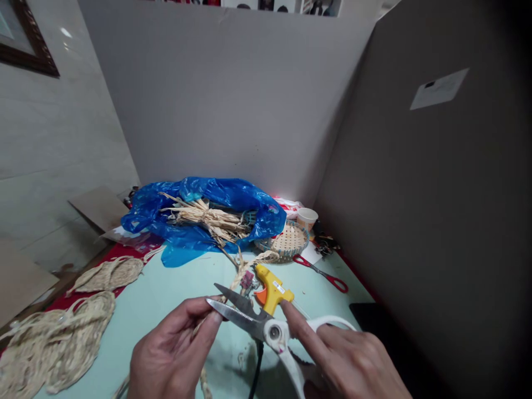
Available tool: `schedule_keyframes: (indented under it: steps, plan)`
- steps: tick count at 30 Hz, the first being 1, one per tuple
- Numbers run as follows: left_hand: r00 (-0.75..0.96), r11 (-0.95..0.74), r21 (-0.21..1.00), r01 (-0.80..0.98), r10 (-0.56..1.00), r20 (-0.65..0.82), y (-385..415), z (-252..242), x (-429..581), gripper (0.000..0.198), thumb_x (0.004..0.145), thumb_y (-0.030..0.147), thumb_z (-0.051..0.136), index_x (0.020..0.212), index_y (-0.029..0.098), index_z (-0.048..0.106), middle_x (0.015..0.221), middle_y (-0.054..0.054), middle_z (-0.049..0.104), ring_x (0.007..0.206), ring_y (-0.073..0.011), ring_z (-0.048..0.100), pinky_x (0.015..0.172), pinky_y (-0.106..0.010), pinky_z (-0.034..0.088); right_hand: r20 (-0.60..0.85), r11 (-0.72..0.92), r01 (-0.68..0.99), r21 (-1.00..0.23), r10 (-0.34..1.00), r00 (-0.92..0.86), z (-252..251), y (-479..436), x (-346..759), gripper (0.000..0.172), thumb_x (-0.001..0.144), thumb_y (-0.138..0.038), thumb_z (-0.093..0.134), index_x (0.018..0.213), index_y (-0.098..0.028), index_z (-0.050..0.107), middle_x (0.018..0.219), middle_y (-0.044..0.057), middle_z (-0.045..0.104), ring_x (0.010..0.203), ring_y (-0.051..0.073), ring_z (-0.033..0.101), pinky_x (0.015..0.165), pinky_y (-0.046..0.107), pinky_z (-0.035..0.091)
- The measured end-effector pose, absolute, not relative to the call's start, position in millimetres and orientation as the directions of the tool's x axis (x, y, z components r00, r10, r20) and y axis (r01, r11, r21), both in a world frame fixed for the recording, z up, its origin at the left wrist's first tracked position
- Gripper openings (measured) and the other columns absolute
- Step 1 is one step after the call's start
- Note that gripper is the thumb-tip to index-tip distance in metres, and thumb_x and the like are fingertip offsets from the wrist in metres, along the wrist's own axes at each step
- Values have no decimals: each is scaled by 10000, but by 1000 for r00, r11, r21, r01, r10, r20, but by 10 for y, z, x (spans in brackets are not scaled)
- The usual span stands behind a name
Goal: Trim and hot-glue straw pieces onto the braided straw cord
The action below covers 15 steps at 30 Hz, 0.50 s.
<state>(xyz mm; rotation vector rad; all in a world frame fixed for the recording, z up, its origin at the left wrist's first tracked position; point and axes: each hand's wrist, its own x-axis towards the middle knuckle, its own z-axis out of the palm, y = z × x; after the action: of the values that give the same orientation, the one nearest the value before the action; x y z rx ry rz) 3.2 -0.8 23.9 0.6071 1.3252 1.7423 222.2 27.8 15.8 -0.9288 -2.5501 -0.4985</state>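
Note:
My right hand grips the white handles of a pair of scissors, index finger stretched along the pivot. The blades are open and point left. My left hand pinches a thin straw braid right at the blade tips; the braid runs up the table toward the basket. Just behind the scissors lies a yellow glue gun with a black cord.
A blue plastic bag holds bundled straw. A small woven basket, a paper cup and red-handled scissors lie at the back right. Woven straw sandals rest at the left. Cardboard walls enclose the pale green table.

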Motion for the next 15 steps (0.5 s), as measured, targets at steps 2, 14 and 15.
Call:
schedule_keyframes:
  steps: [2, 14, 15]
  plan:
    - [-520, -85, 937, -338, 847, -111, -9, 263, 38, 311, 519, 354, 915, 743, 209, 753, 673, 14, 745, 739, -167, 717, 687, -151, 541, 441, 731, 658, 181, 537, -719, 157, 269, 2232, 719, 705, -65, 408, 1418, -87, 314, 595, -34, 598, 438, 160, 577, 382, 273, 367]
    - [-541, -78, 970, -231, 839, -62, -3, 210, -46, 277, 599, 391, 876, 784, 212, 773, 764, 2, 789, 733, -149, 726, 681, -120, 540, 449, 741, 668, 69, 575, -684, 86, 289, 2314, 671, 923, -98, 425, 1545, -129, 176, 654, -2, 612, 535, 174, 614, 461, 254, 426]
    - [-544, -75, 972, -222, 837, -59, -7, 219, -42, 273, 605, 396, 872, 784, 216, 772, 775, 3, 791, 731, -145, 723, 678, -118, 538, 472, 745, 667, 24, 579, -665, 76, 291, 2297, 663, 914, -90, 420, 1538, -137, 201, 658, -1, 613, 534, 174, 607, 466, 253, 425]
